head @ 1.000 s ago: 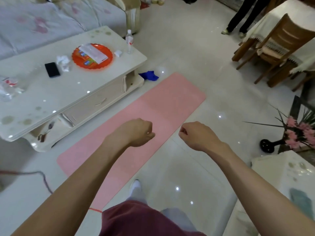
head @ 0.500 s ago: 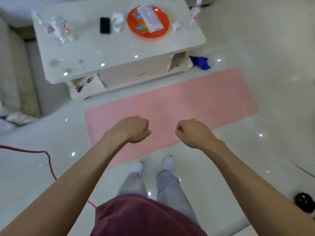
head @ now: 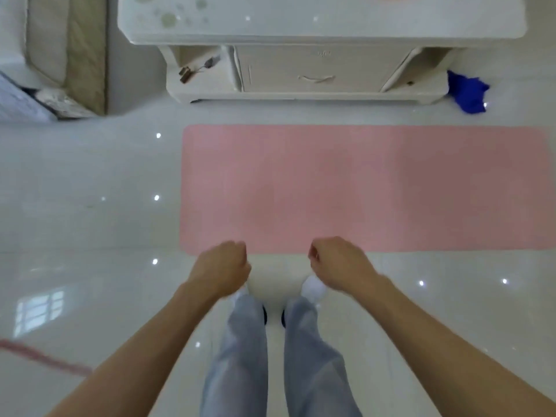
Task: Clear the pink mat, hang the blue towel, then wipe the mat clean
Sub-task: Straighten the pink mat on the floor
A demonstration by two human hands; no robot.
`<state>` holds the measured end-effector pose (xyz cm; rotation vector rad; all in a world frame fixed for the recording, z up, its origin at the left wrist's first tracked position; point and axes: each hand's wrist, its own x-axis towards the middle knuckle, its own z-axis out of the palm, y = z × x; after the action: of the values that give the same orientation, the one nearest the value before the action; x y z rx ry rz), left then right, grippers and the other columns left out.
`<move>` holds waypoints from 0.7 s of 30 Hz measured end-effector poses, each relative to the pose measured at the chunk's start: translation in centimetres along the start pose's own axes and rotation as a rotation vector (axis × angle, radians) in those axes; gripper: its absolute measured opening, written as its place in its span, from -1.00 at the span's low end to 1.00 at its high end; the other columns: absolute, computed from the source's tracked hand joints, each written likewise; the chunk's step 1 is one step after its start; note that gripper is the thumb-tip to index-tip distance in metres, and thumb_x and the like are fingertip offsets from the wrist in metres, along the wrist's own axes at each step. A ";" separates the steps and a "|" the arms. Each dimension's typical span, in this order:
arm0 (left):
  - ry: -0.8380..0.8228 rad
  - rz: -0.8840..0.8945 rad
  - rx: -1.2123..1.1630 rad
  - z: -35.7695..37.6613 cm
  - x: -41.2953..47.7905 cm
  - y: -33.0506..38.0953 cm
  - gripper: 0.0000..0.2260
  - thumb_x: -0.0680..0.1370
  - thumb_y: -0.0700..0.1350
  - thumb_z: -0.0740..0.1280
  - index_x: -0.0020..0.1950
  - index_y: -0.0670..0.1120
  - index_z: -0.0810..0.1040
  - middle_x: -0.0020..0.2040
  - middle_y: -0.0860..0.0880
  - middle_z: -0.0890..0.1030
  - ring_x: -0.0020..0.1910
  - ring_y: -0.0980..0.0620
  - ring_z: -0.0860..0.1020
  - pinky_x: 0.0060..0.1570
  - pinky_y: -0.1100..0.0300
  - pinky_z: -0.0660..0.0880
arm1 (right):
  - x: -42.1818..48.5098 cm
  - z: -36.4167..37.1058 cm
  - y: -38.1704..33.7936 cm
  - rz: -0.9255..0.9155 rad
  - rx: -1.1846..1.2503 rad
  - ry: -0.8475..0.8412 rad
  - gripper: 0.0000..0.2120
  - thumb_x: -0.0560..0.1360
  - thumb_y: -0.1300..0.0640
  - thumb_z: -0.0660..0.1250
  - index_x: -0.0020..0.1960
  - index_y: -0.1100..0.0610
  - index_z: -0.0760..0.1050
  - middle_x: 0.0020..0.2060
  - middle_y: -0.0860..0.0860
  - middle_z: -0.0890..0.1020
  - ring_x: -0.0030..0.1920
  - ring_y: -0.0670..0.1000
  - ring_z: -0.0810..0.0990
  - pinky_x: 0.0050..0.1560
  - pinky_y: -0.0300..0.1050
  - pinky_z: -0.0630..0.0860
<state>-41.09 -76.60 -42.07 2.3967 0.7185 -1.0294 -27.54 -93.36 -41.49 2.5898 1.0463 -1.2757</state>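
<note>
The pink mat (head: 361, 188) lies flat on the glossy floor in front of me, with nothing on its visible surface. A crumpled blue towel (head: 466, 91) lies on the floor beyond the mat's far right, beside the coffee table's corner. My left hand (head: 221, 266) and my right hand (head: 337, 263) hover over the mat's near edge, both with fingers curled into loose fists and holding nothing. My feet stand just short of the mat.
A white coffee table (head: 301, 37) with a drawer and open shelves stands beyond the mat. A sofa edge (head: 60, 55) is at far left. A red cord (head: 45, 356) runs across the floor at lower left.
The view has turned and tipped down, so the mat now lies square ahead and the tabletop items are out of frame. Both fists sit lower, above my feet.
</note>
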 end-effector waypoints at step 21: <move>-0.021 0.010 0.116 40.0 37.5 -14.6 -0.42 0.55 -0.19 0.23 0.53 -0.18 0.08 0.57 -0.15 -0.02 0.51 -0.12 0.12 0.39 -0.03 0.29 | 39.8 43.4 5.2 -0.124 -0.218 0.029 -0.55 0.46 0.20 0.32 0.33 0.10 0.33 0.26 0.05 0.37 0.26 0.10 0.35 0.14 -0.02 0.41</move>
<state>-49.09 -77.24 -98.29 2.4805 0.6547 -1.1188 -36.87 -90.52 -99.80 2.4209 1.2908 -1.0807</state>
